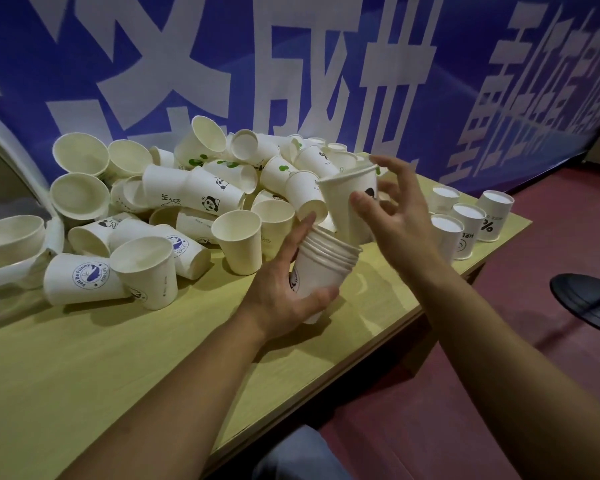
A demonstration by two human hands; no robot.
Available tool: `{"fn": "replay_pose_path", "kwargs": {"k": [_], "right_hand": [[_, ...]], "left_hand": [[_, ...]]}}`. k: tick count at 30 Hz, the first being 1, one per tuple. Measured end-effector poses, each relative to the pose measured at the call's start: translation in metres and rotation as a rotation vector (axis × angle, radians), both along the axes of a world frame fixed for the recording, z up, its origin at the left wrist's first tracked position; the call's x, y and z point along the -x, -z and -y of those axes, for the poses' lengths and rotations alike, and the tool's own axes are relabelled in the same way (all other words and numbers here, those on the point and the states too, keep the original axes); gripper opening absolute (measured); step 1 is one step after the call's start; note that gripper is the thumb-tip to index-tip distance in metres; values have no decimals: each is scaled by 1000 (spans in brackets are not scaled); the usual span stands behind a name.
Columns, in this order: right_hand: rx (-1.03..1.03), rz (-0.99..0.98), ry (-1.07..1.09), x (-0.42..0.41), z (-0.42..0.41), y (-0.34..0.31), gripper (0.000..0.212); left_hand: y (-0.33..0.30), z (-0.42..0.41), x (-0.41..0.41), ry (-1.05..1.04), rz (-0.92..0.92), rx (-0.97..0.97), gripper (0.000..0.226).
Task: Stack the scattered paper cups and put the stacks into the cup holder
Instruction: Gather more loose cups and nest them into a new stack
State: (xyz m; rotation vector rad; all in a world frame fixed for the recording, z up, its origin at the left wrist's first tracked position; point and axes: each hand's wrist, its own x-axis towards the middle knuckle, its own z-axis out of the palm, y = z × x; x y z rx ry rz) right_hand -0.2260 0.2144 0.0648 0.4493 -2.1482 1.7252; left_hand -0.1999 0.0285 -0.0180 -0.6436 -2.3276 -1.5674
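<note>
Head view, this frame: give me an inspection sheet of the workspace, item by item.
Surface: light wood table, front area bare.
Job's things: loose cup pile; nested stack in the left hand; single cup tilted over the stack; upside-down cups at far right.
Clutter: white curved object, partly cut off.
Grips: left hand holds the stack; right hand, fingers spread beside the single cup.
Cables: nothing seen.
Surroundings: blue banner, reddish floor, black disc.

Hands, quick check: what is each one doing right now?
Left hand: holding a stack of nested cups, fingers curled round it.
Right hand: fingers spread and open around a single cup entering the stack; no clear grip.
</note>
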Motion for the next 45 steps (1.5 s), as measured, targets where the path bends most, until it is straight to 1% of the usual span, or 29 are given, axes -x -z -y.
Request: {"fn": "replay_pose_path", "kwargs": {"k": [2,5,7,9,11,14,16,19,20,22,25,27,29,32,34,36,38,40,42,45], "right_hand": [[-2,21,-38,-6,11,7,47],[75,79,-25,-11,22,23,43],[13,57,27,-13,24,34,31],[-59,20,55,-15,23,45,23],[-96,-12,40,-19,19,51,25],[-190,-40,7,-21,5,54,36],[-269,-115,114,-18,-10,54,37],[-433,-255,492,-8,-43,52,35],[-476,-246,603,-4,-56,51,35],[-553,-135,733,8,-80,51,38],[-637,69,752,26,-105,59,42],[-664,115,701,32,-112,66,40],[-615,106,648,33,-113,68,37],[-454,79,602,28,-105,63,24],[-390,31,600,23,-97,62,29],[-242,-14,566,15,-89,61,36],[-31,-46,463,4,-77,56,44],[119,-64,329,-7,-64,48,47],[185,-51,202,-17,-50,40,43],[183,-29,91,-23,-31,35,37]], "left_hand": [[0,0,0,-6,9,9,100],[1,2,0,-22,11,-37,102],[2,3,1,-27,14,-80,104],[3,4,3,-44,6,-81,107],[2,3,2,-48,-4,-67,107],[0,0,0,-67,-20,-52,101],[0,-3,-1,-67,-23,-57,99],[2,-6,-1,-53,-15,-82,96],[2,-7,0,-49,-7,-107,96],[3,-9,0,-49,11,-130,97],[5,-10,0,-36,19,-119,101],[6,-10,1,-30,20,-131,102],[6,-10,1,-28,27,-166,101],[5,-9,1,-26,41,-197,100],[5,-8,2,-21,46,-197,101],[5,-8,1,-7,49,-193,103],[5,-9,-1,29,57,-190,100],[4,-8,-2,75,77,-194,96],[4,-8,-2,108,98,-174,94],[2,-9,-4,156,127,-142,95]]}}
